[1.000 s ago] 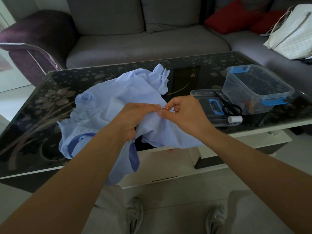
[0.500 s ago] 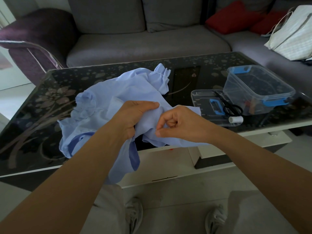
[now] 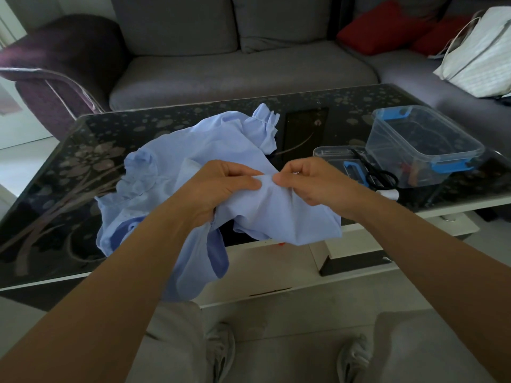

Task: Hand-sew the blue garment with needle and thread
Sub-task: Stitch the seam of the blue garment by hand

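The light blue garment [image 3: 193, 150] lies bunched on the dark glass table [image 3: 69, 167], with part of it hanging over the near edge. My left hand [image 3: 221, 186] pinches a fold of the cloth between thumb and fingers. My right hand [image 3: 307, 181] is closed in a pinch right beside it, fingertips on the same fold. The needle and thread are too small to make out; they may be hidden in my right fingers.
A clear plastic box with blue clips [image 3: 425, 142] stands at the table's right. In front of it lie its lid [image 3: 340, 158], black scissors [image 3: 378, 175] and a white thread spool [image 3: 390, 193]. A grey sofa [image 3: 235, 70] with red cushions [image 3: 384, 26] is behind.
My right hand dropped lower with a closed fist half a second ago, then came back up to the fold held by my left hand. The left hand stayed on the cloth.
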